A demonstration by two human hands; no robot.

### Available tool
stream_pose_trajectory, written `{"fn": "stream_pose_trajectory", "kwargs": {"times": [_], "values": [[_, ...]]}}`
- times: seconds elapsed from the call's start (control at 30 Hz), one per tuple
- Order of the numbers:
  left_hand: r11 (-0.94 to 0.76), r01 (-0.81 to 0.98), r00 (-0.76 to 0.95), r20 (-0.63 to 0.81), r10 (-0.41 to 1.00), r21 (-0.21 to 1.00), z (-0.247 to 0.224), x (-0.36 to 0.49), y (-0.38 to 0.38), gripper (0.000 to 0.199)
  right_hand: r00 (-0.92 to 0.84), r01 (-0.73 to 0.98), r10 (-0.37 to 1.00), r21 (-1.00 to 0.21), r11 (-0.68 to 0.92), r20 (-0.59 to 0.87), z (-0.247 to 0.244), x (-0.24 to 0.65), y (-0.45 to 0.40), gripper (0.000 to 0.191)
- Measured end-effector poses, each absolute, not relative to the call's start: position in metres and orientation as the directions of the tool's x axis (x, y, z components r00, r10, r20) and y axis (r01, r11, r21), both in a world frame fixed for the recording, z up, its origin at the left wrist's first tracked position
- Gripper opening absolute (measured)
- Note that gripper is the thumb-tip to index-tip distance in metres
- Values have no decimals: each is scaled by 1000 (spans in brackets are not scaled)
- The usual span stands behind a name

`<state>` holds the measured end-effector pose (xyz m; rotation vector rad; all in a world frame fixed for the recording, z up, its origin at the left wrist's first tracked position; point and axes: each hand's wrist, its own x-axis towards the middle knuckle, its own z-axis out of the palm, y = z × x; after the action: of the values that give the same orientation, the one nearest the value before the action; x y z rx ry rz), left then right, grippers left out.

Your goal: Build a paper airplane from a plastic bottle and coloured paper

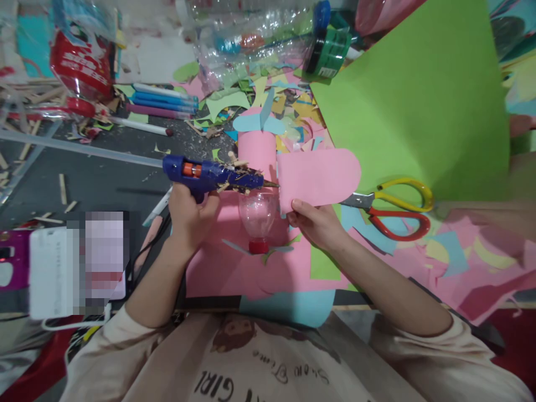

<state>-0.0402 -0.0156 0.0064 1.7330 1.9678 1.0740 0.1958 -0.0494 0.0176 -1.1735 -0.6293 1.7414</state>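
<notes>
My left hand [192, 215] is wrapped round the grip of a blue hot glue gun [209, 174], which has wood bits stuck along its barrel. Its nozzle points right, at the straight edge of a pink paper piece [320, 177] with one rounded end. My right hand [316, 222] pinches that piece by its lower left corner. Beneath the nozzle lies a small plastic bottle [257, 215] wrapped in pink paper, red cap toward me. Light blue paper strips [257, 124] form a tail at its far end. I cannot tell whether the nozzle touches the pink piece.
Scissors [397, 209] with yellow and red handles lie right of my right hand. A big green sheet [422, 106] covers the right side. Paper scraps, markers [163, 103] and clear bottles [255, 39] crowd the back. A white box-like device [52, 273] sits at the left.
</notes>
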Motion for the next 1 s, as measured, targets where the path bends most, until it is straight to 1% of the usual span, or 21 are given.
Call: {"fn": "stream_pose_trajectory", "kwargs": {"times": [0.2,0.5,0.7,0.87,1.0], "values": [[-79,728,-190,311,931,681,5,-40,-15,23,-170,-403,901,-806,-434,-400,15,197,-50,48],[-105,698,-173,309,935,708,-4,-46,-14,28,-165,-413,887,-786,-460,-432,16,197,-50,46],[-106,683,-146,278,950,723,0,-48,-14,25,-167,-387,880,-792,-473,-444,15,197,-51,45],[-117,702,-182,336,924,702,-1,-49,-13,27,-173,-390,877,-786,-479,-449,16,198,-51,45],[-134,687,-182,347,920,715,-2,-50,-14,31,-174,-378,879,-794,-477,-445,18,197,-50,44]]}}
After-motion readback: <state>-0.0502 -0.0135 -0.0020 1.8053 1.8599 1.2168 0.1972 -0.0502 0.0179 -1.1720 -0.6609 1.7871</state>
